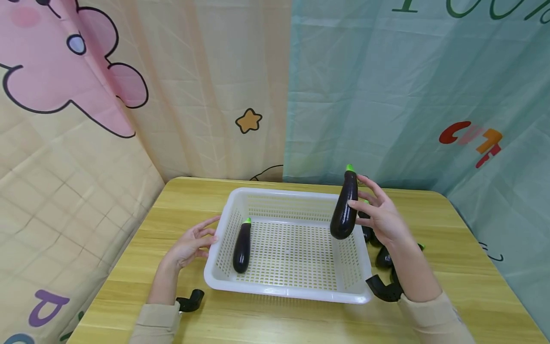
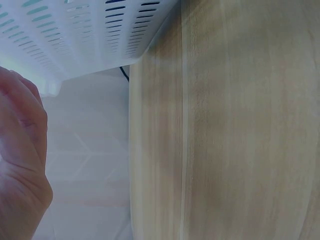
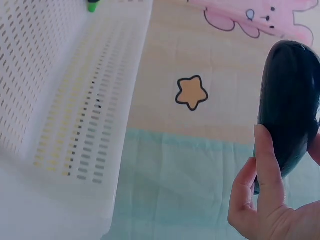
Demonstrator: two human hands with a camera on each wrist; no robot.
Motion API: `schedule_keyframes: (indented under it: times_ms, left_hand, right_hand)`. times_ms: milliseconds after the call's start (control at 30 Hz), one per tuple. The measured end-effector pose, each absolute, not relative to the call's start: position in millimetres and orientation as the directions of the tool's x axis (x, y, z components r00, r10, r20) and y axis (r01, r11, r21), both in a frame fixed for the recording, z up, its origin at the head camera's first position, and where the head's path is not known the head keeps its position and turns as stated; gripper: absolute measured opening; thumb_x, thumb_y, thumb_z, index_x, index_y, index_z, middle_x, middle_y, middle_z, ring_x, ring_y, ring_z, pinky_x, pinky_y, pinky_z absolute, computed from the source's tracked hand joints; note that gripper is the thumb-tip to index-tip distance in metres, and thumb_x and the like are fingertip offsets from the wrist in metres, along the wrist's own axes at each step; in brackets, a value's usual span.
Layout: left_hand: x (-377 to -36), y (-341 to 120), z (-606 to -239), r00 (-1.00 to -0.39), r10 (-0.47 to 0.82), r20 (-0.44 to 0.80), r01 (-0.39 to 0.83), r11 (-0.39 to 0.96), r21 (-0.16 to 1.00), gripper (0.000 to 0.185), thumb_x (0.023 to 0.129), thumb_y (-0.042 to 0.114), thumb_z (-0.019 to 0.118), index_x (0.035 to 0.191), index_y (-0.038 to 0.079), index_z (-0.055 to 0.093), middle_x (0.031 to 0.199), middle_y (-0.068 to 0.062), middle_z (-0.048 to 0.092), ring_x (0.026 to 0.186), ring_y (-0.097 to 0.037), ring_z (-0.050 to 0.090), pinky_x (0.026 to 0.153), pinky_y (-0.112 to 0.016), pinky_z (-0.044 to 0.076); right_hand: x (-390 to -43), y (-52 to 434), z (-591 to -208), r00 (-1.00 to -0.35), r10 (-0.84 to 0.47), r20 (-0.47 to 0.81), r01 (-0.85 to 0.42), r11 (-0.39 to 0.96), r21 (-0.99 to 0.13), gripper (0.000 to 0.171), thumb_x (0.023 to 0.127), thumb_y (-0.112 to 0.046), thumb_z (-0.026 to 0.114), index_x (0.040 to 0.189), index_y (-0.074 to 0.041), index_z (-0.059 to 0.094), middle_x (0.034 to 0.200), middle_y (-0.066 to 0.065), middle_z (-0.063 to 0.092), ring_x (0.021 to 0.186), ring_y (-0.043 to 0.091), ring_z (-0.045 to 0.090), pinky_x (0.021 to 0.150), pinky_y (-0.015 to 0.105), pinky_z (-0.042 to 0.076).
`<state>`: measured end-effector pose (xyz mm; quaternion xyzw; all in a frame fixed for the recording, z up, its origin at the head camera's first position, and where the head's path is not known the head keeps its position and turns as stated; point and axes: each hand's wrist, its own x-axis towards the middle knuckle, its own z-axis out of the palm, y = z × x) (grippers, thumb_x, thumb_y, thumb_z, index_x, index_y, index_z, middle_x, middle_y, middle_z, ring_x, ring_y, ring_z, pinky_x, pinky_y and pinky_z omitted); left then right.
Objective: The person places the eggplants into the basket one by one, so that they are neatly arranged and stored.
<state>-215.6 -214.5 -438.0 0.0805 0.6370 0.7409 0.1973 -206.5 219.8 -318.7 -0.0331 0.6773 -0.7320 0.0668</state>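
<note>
My right hand (image 1: 384,216) pinches a dark purple eggplant (image 1: 344,206) between thumb and fingers, above the right side of a white plastic basket (image 1: 288,291). The eggplant stands nearly upright, its green tip up. In the right wrist view, the fingers (image 3: 270,165) press along the glossy skin of the held eggplant (image 3: 290,100). A second eggplant (image 1: 242,247) lies inside the basket along its left side. At the basket's left rim, my left hand (image 1: 191,243) rests its relaxed fingertips. The left wrist view shows that hand (image 2: 20,160) beside the slotted basket wall (image 2: 90,35).
More eggplants (image 1: 384,258) lie on the wooden table (image 1: 240,320) right of the basket, partly hidden behind my right arm. Printed curtains (image 1: 215,95) hang along the table's back and sides. A black wrist mount (image 1: 191,301) sits beside my left sleeve.
</note>
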Motion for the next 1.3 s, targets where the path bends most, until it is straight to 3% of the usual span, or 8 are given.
schedule_keyframes:
  times_ms: [633,1300]
  left_hand:
    - [-215,-217,-441,-0.910,0.395,-0.125,-0.190,-0.130,0.973,0.061,0.088,-0.001,0.056,0.142,0.008,0.028,0.094,0.001,0.057,0.078,-0.013,0.062,0.056,-0.025,0.055]
    - [-216,-216,-439,-0.908,0.400,-0.124,-0.193,-0.136,0.972,0.061,0.088,-0.001,0.056,0.142,0.008,0.029,0.094,0.000,0.056,0.077,-0.013,0.062,0.054,-0.023,0.055]
  right_hand:
    - [-235,156,-323,-0.972,-0.212,-0.102,0.112,-0.031,-0.993,0.072,0.084,-0.006,0.064,0.143,-0.024,0.027,0.134,0.017,0.036,0.107,0.030,0.052,0.076,0.043,0.054]
    - [-254,88,-365,-0.922,-0.281,-0.266,0.282,-0.019,-0.959,0.067,0.081,0.003,0.064,0.136,-0.024,0.036,0.126,0.018,0.040,0.101,0.032,0.054,0.071,0.046,0.055]
